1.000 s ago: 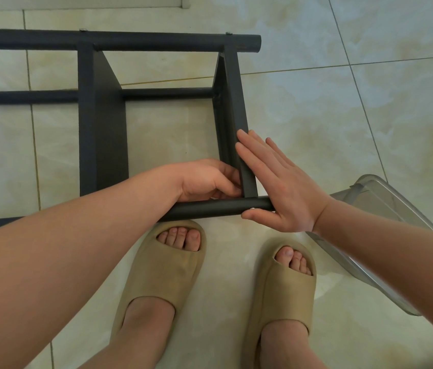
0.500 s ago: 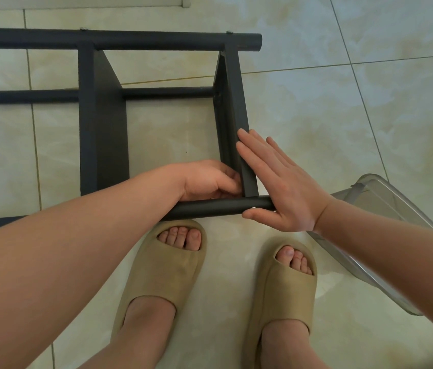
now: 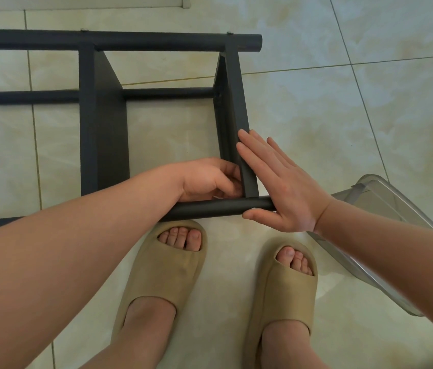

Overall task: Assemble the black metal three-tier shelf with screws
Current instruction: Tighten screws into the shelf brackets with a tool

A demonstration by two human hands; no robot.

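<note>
Bracing matte black shelf (image 3: 103,134), flat right hand (image 3: 281,187), left hand (image 3: 207,179) curled at corner.

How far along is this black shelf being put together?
Done: two screw heads sit on the far tube. In hand: the right hand presses flat on the end panel while the left hand works inside the corner at the near tube, where a screw shows. Left: probably tightening it; the rest runs out of view.

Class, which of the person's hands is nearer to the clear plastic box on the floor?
Right. The right hand lies flat against the shelf's end panel, beside the box; the left hand grips the panel's inner side, farther from the box.
</note>
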